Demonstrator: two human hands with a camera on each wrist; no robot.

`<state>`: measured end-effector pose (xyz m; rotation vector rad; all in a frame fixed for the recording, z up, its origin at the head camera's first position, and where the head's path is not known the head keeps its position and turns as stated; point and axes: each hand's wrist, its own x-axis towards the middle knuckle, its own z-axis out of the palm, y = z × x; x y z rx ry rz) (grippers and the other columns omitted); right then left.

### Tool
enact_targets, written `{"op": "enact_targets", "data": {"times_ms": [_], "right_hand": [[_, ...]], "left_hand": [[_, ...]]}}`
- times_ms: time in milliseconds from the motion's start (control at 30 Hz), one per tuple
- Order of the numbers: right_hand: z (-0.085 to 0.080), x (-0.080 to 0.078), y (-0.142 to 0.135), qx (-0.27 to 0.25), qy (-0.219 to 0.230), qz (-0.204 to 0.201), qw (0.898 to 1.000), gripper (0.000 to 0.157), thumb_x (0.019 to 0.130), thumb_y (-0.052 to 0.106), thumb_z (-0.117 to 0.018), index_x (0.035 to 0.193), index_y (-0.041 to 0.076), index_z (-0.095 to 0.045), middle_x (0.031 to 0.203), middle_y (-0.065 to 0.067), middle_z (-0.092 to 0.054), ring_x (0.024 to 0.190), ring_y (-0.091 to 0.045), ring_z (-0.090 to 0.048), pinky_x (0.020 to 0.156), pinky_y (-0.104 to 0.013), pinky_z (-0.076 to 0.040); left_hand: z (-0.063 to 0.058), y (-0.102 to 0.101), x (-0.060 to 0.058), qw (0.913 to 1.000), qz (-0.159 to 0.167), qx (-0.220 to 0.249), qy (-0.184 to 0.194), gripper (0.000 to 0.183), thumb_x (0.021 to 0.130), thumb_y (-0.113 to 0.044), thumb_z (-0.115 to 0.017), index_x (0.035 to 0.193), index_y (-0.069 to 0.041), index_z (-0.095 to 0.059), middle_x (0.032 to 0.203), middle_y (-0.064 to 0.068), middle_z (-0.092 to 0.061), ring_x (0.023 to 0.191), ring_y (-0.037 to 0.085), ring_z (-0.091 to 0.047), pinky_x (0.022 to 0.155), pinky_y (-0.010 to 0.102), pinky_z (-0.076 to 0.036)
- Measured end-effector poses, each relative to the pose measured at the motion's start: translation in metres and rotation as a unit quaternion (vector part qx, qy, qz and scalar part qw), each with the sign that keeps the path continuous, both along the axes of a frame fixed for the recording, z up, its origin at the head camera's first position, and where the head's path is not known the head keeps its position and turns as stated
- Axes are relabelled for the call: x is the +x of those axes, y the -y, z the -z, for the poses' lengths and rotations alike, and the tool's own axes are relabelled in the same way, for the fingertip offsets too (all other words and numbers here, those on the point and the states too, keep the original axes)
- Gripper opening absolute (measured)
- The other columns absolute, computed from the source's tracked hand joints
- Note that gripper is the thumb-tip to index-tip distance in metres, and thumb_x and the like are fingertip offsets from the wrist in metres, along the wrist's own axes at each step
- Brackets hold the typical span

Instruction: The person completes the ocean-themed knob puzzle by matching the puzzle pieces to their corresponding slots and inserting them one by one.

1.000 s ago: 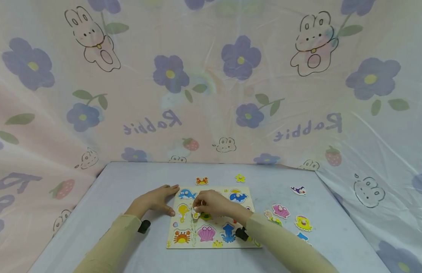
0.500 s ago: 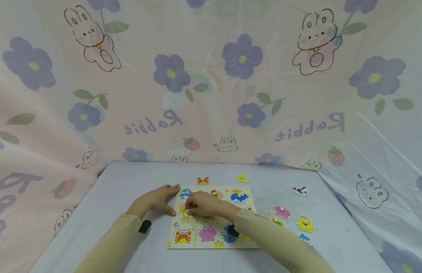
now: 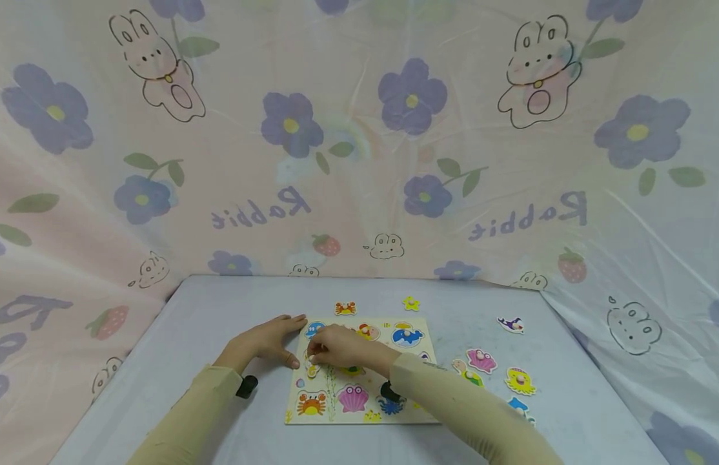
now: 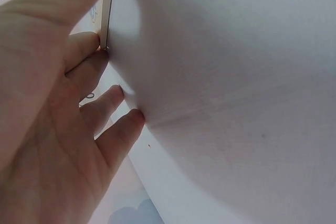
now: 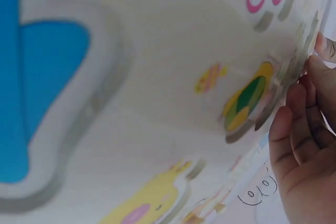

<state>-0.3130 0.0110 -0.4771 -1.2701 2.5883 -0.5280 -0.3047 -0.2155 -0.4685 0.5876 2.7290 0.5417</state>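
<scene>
A wooden puzzle board (image 3: 406, 418) with sea-animal pictures lies flat on the table. Over its left column, my right hand (image 3: 343, 347) pinches a yellow seahorse puzzle piece (image 3: 312, 371) between thumb and fingertips; the fingers hide its upper part. The piece overlaps the seahorse picture on the board. My left hand (image 3: 263, 342) spreads along the board's left edge, thumb and index finger near it. In the left wrist view its fingers (image 4: 123, 132) reach down to the tabletop beside the board's side. The right wrist view shows the right fingertips (image 5: 281, 121) low over the board's far part.
Loose pieces lie around the board: a crab (image 3: 345, 308) and a starfish (image 3: 411, 303) behind it; a dolphin-like purple piece (image 3: 512, 325), a pink shell (image 3: 481, 360), a turtle (image 3: 468, 372), a yellow octopus (image 3: 519, 381) and a blue piece (image 3: 517, 405) to the right.
My right hand has moved left across the board with the seahorse piece, from beside the seahorse picture to over it. The left hand stays in place.
</scene>
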Motion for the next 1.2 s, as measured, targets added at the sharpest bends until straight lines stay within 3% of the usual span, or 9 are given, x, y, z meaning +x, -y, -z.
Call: {"op": "enact_targets", "data": {"times_ms": [433,833,1033,1200], "right_hand": [[-0.004,0.007,0.002,0.020,0.002,-0.006,1.000,0.011,0.100,0.023,-0.072,0.107,0.018,-0.078,0.087,0.017,-0.065,0.081,0.003,-0.055,0.076,-0.012,-0.049],[-0.003,0.005,0.000,0.000,0.012,-0.003,1.000,0.010,0.100,0.023,-0.073,0.107,0.018,-0.078,0.088,0.017,-0.066,0.080,0.004,-0.057,0.076,-0.012,-0.050],[-0.009,0.002,-0.011,-0.017,0.015,0.004,1.000,0.019,0.101,0.023,-0.072,0.118,0.017,-0.077,0.098,0.015,-0.069,0.083,0.003,-0.059,0.078,-0.014,-0.051],[-0.024,-0.002,-0.032,-0.061,0.015,0.014,0.998,0.022,0.103,0.022,-0.069,0.121,0.013,-0.076,0.108,0.008,-0.071,0.089,-0.001,-0.062,0.079,-0.018,-0.053]], "left_hand": [[0.000,-0.003,0.000,1.0000,0.001,0.005,0.003,0.105,0.075,-0.043,-0.092,0.160,-0.009,-0.041,0.168,0.013,-0.034,0.153,0.048,-0.026,0.116,0.071,-0.030],[0.000,-0.003,-0.002,1.0000,-0.005,0.000,0.002,0.105,0.075,-0.044,-0.092,0.160,-0.010,-0.041,0.168,0.010,-0.034,0.154,0.046,-0.026,0.118,0.070,-0.029],[-0.001,-0.004,0.000,1.0000,-0.002,0.003,0.001,0.105,0.074,-0.042,-0.092,0.160,-0.008,-0.041,0.168,0.012,-0.034,0.153,0.048,-0.027,0.117,0.071,-0.029],[-0.001,-0.003,0.001,0.9999,0.004,0.001,-0.010,0.106,0.073,-0.043,-0.092,0.159,-0.005,-0.042,0.167,0.014,-0.035,0.151,0.048,-0.030,0.118,0.069,-0.030]]}}
